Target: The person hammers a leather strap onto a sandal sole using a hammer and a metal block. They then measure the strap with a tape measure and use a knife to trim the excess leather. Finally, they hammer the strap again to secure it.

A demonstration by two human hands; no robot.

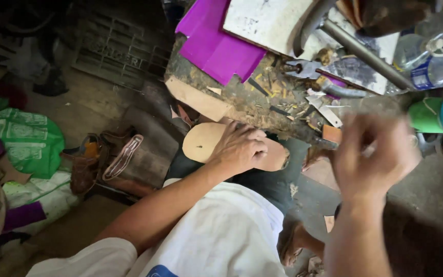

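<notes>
My left hand [239, 147] rests palm down on a tan leather shoe sole [201, 142] that lies across my lap, fingers pressing its middle. My right hand [373, 154] is raised to the right of it, blurred by motion, with fingers curled; something thin may be pinched in it, but the blur hides it. A worn wooden workbench [242, 97] littered with scraps stands just beyond the sole.
Purple sheet material [214, 43] and a white board [267, 20] lie on the bench, with a metal bar [365, 54], plastic bottles [431, 64] and a green-and-teal container [439, 114]. Brown sandals [103, 161] and a green bag [21, 138] sit on the floor at left.
</notes>
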